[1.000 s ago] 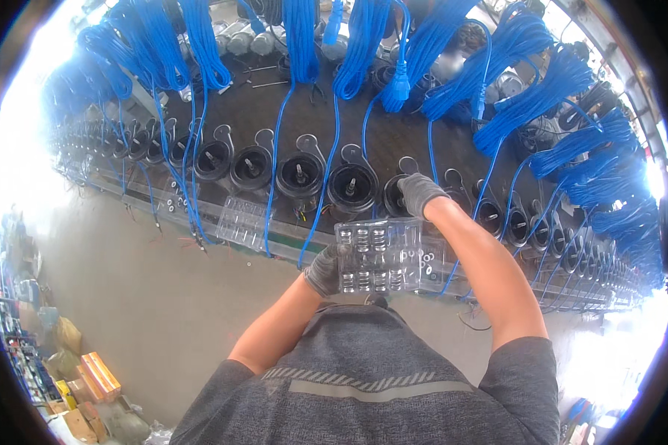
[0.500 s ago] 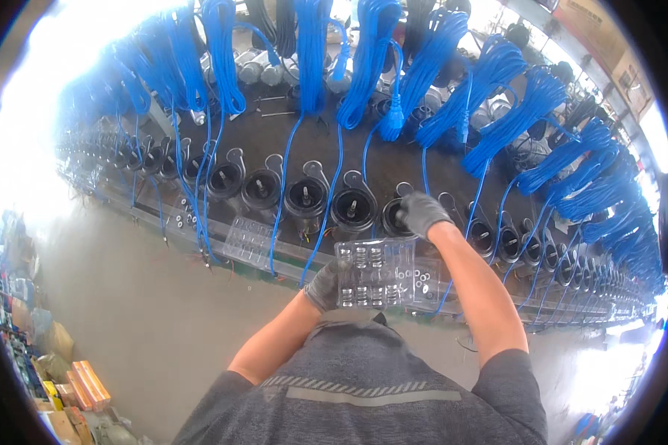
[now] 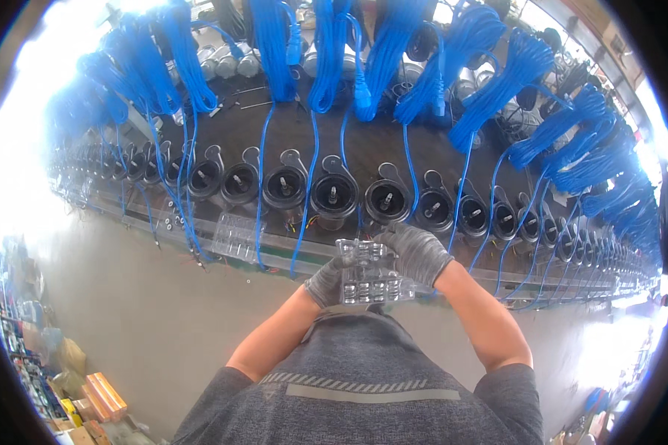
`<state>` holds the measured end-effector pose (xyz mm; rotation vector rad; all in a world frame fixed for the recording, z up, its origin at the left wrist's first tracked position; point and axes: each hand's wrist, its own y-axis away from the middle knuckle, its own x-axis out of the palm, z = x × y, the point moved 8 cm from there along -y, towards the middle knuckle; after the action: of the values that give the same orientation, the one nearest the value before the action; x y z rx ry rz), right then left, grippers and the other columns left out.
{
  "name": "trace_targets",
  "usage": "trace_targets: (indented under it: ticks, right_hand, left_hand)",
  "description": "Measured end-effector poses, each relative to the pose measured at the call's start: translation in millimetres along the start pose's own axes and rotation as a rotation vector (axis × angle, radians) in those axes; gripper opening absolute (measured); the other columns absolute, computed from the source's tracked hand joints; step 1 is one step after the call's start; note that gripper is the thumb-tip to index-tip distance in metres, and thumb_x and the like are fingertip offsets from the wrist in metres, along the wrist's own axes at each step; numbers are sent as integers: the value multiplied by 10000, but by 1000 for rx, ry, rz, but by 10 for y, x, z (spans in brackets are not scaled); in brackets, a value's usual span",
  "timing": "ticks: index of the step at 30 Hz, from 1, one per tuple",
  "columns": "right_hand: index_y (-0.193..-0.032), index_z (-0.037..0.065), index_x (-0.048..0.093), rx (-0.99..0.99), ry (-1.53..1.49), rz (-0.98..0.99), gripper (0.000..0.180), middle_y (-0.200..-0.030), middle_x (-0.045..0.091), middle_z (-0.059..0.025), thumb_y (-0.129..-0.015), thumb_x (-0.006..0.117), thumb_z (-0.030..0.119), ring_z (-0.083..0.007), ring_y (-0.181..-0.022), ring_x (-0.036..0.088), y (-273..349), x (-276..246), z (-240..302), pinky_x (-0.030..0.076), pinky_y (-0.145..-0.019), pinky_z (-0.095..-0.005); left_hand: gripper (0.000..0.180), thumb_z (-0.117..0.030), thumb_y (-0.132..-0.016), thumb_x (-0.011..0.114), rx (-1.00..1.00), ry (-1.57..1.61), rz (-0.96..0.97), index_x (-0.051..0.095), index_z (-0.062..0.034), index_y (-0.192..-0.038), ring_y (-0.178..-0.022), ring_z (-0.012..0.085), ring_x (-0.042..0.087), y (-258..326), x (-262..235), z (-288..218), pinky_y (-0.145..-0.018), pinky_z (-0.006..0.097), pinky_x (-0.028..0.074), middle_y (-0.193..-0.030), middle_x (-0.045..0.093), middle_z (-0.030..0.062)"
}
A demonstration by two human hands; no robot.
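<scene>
Close to my chest I hold a clear plastic blister tray (image 3: 369,280) with several small pockets. My left hand (image 3: 325,280), in a grey glove, grips its left edge. My right hand (image 3: 417,252), also gloved, rests on the tray's top right part, its fingers curled over it. Just beyond the tray a long row of black round motor units (image 3: 335,195) with centre shafts runs along a workbench.
Blue coiled cables (image 3: 326,59) hang in bundles above the row, with single leads dropping to the units. A second clear tray (image 3: 234,236) lies on the bench rail to the left. Boxes (image 3: 100,397) sit on the concrete floor at lower left.
My right hand has come back from the motor row onto the tray. The tray now sits nearer my body and more edge-on, and my view has shifted along the line.
</scene>
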<state>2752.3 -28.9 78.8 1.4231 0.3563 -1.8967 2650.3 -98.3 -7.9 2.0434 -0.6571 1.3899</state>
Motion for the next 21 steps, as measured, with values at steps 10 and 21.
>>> trace_targets:
  ticks: [10,21]
  right_hand:
    - [-1105,26,682,147,-201,-523,256,-868,712,-114,-852,661,60,-291,-832,705,272,-235,-755,580,-781,-380]
    - [-1125,39,674,739,-1193,-437,277,-846,683,-71,-1037,649,300,-133,-574,636,347,211,-1984,526,-487,-296]
  left_hand:
    - [837,-377,-795,835,-27,79,6,487,-91,-1501,-1314,381,583,-128,11,117,-1098,575,508,-1479,549,171]
    - [866,-382,-761,857,14,57,-72,509,-52,-1481,-1270,355,615,-143,-249,85,-1058,556,543,-1433,588,185]
